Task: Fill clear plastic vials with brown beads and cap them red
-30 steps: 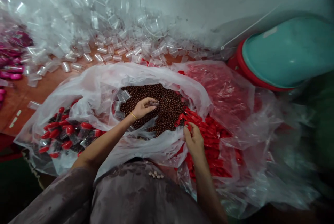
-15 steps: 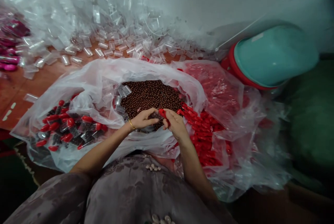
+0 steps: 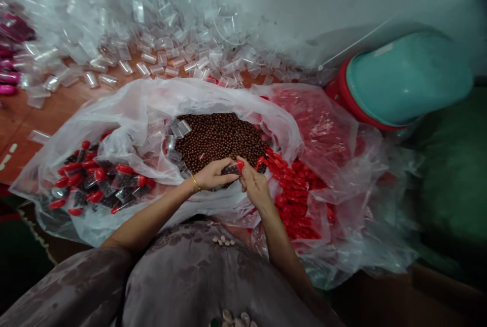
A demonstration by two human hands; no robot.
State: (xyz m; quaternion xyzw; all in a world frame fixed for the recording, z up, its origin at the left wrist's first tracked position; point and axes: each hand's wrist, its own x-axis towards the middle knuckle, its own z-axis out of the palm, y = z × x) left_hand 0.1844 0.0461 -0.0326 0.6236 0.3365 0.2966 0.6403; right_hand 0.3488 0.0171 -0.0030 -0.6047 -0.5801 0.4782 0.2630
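Observation:
My left hand [image 3: 211,174], with a gold bracelet at the wrist, is closed round a small clear container [image 3: 229,169] that looks dark with brown balls inside. My right hand [image 3: 255,183] pinches a red cap [image 3: 239,165] at the container's right end, and the cap now sits against it. Both hands are over the near edge of a heap of small round brown balls [image 3: 220,136] in an open white plastic bag [image 3: 152,96]. Clear empty containers [image 3: 178,129] lie at the heap's left edge. To the right is a pile of red caps [image 3: 292,190].
Filled containers with red caps [image 3: 95,180] lie in the plastic at left. Many clear containers [image 3: 152,58] are heaped along the wall on an orange surface [image 3: 57,119]. At far left are magenta pieces [image 3: 13,58]. A teal bucket [image 3: 407,80] in a red one stands at right.
The red cap in my right hand has come onto the end of the container in my left hand. The view has shifted slightly.

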